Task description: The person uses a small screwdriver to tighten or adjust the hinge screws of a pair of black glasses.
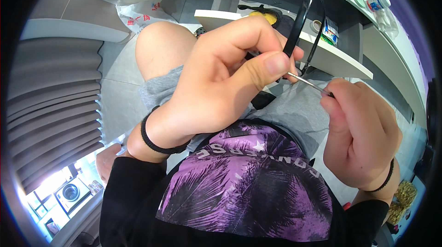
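Observation:
My left hand (pixel 230 77) is closed, thumb against fingers, on a pair of black glasses (pixel 301 17). Their long, slim temples point up and away; most of the front is hidden behind my fingers. My right hand (pixel 363 132) pinches a small screwdriver (pixel 309 83), its handle covered by my fist. The thin metal shaft slants up to the left, and its tip is beside my left thumb at the glasses. Whether the tip sits in a screw cannot be made out. Both hands are above my lap.
Ahead, an open white drawer (pixel 338 56) holds a tape roll (pixel 316 26), small packets (pixel 329 31) and a yellow-and-black item (pixel 264 14). A white bottle (pixel 378 2) lies on the desktop. A plastic bag (pixel 142 14) rests beyond my knee, and a grey curtain (pixel 53 95) hangs left.

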A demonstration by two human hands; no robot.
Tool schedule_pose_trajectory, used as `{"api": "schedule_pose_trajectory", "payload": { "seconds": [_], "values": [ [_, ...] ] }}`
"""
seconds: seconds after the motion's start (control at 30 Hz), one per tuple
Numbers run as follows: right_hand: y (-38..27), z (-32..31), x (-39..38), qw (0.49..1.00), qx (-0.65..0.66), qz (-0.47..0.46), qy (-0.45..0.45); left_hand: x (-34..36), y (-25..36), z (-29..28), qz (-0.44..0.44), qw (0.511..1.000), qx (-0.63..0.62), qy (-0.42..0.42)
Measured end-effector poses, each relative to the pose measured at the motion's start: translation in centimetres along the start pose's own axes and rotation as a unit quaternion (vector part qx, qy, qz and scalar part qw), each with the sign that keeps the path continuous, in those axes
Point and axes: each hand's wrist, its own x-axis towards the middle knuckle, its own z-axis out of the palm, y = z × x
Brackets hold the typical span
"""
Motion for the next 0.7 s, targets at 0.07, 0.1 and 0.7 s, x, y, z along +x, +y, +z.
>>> {"api": "schedule_pose_trajectory", "payload": {
  "seconds": [0.07,0.1,0.7],
  "values": [
    [0.0,-0.3,0.4,0.999,0.026,0.031,-0.014,0.2,0.1,0.1,0.017,0.999,0.027,0.011],
    [-0.1,-0.5,0.6,0.998,0.035,0.037,-0.025,0.3,0.2,0.1,0.025,0.999,0.033,0.016],
    [1.7,-1.2,1.7,0.827,0.384,0.393,-0.122,1.2,0.1,-0.7,0.184,0.944,0.274,-0.018]
  ]
}}
